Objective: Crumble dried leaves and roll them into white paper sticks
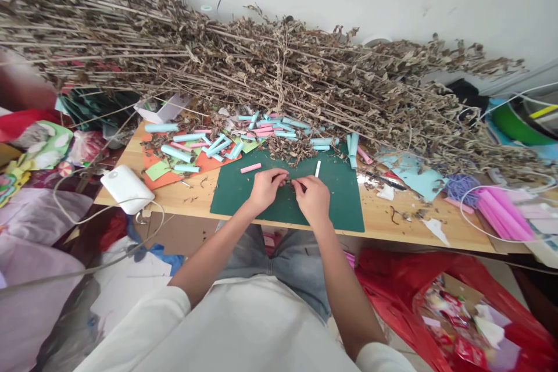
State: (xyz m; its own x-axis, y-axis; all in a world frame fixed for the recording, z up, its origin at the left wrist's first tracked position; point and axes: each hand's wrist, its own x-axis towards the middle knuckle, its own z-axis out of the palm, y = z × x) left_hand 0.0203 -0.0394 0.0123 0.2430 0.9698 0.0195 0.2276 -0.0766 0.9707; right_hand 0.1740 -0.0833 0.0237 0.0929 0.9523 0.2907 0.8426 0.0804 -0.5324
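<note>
My left hand (pixel 265 190) and my right hand (pixel 314 194) meet above a dark green cutting mat (pixel 244 209). Both have their fingertips pinched, almost touching each other. A small dark scrap between them looks like dried leaf (pixel 288 181); its exact shape is too small to make out. Left of my left hand lies a pink paper tube (pixel 250 168). Just beyond my right hand is a short white stick (pixel 318 169). Behind the hands, crumbled dried leaves (pixel 291 150) spill onto the mat among several blue paper tubes (pixel 176 153) and pink ones.
A long bundle of dried leafy stalks (pixel 244 64) spans the back by the wall. A white power bank (pixel 127 188) with a cable sits left. To the right are a pen (pixel 386 180), purple string (pixel 462 188) and pink paper (pixel 503 213). A red bag (pixel 392 285) holds wrappers below.
</note>
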